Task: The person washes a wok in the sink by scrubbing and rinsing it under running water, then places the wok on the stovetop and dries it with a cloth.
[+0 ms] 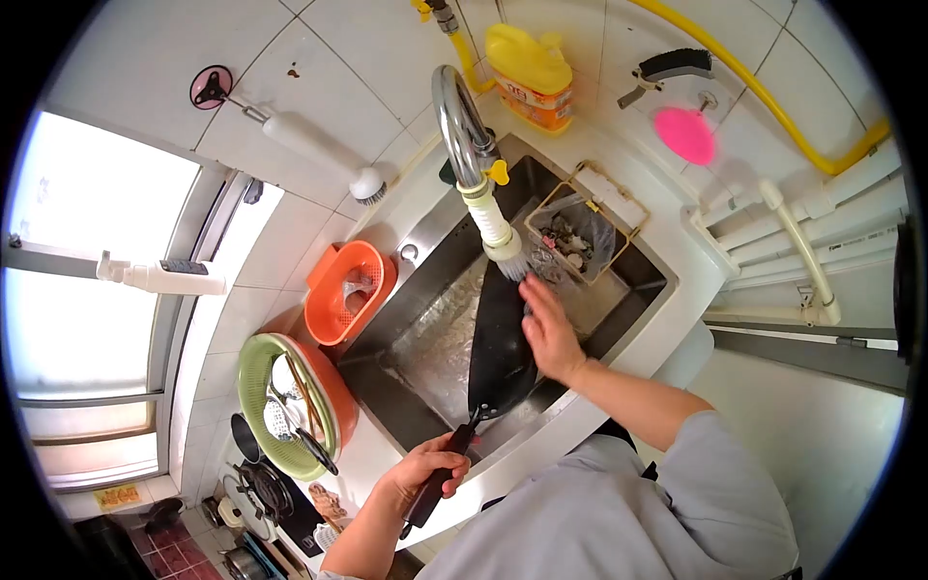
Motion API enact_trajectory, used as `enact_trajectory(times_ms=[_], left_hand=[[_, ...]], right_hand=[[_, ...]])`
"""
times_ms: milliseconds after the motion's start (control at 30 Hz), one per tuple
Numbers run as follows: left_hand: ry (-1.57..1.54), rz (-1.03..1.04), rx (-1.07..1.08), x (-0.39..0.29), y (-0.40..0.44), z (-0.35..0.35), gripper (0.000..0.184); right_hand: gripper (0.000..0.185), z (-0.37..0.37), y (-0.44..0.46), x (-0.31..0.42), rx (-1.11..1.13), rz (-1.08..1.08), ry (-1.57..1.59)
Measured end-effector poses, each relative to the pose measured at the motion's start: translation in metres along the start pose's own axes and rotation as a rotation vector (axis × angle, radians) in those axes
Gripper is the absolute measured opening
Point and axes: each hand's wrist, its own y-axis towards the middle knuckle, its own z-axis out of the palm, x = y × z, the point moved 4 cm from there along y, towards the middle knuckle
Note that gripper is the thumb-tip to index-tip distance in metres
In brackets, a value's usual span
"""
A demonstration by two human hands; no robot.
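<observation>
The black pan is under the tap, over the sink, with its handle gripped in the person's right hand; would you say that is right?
Not quite: the head view shows the left hand gripping the handle, while the right hand is at the pan's body. The black pan is indeed under the tap, over the sink.

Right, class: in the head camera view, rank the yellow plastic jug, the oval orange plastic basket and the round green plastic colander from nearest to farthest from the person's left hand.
From the left hand:
1. Green colander, on its left
2. Orange basket, farther up, also left
3. Yellow jug, at the far side, behind the curved silver tap
</observation>
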Motion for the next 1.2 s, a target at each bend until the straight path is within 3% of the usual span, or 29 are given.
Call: enact_trajectory(times_ms=[167,267,300,333,400,433,533,567,667,833,933,1000,1067,1167,1200], left_hand=[[0.001,0.011,0.040,-0.016,0.010,0.011,0.051],[0.041,-0.007,0.036,-0.029,0.006,0.016,0.054],[0.024,-0.010,0.053,-0.028,0.004,0.016,0.054],[0.008,-0.015,0.069,-0.026,0.003,0.015,0.055],[-0.014,-0.027,0.082,-0.021,0.003,0.013,0.056],[-0.025,-0.031,0.089,-0.020,0.003,0.012,0.056],[0.035,-0.030,0.070,-0.020,0.007,0.010,0.057],[0.051,-0.041,0.063,-0.019,0.008,0.009,0.057],[0.115,-0.071,0.032,-0.020,0.006,0.002,0.057],[0.249,-0.118,-0.039,-0.022,0.004,-0.004,0.055],[0.420,-0.133,-0.121,-0.028,0.004,-0.005,0.053],[0.534,-0.137,-0.146,-0.027,0.004,-0.009,0.051],[0.599,-0.131,-0.148,-0.025,0.007,-0.013,0.049],[0.633,-0.120,-0.152,-0.019,0.007,-0.016,0.048],[0.658,-0.126,-0.166,-0.019,0.008,-0.017,0.047]], right_hand=[[0.044,0.013,-0.014,0.058,0.267,-0.437,-0.216],[0.044,0.009,0.028,0.044,0.246,-0.430,-0.175],[0.043,0.013,0.043,0.022,0.137,-0.338,-0.030],[0.039,0.018,0.056,-0.004,0.187,-0.058,0.052],[0.038,0.036,0.078,-0.065,0.139,-0.376,-0.155],[0.037,0.038,0.084,-0.084,0.278,0.145,0.190],[0.037,0.041,0.072,-0.100,0.276,0.446,0.093],[0.039,0.037,0.062,-0.102,0.257,0.540,0.224],[0.039,0.039,0.020,-0.100,-0.002,0.397,0.065],[0.041,0.027,0.005,0.000,0.132,-0.129,0.121],[0.036,0.042,0.036,-0.028,0.190,-0.052,0.220],[0.034,0.041,0.056,-0.076,0.381,0.320,-0.170],[0.034,0.038,0.063,-0.113,0.383,0.646,0.059],[0.034,0.068,0.023,-0.148,0.126,0.047,-0.223],[0.035,0.052,0.019,-0.108,0.256,0.404,0.119]])
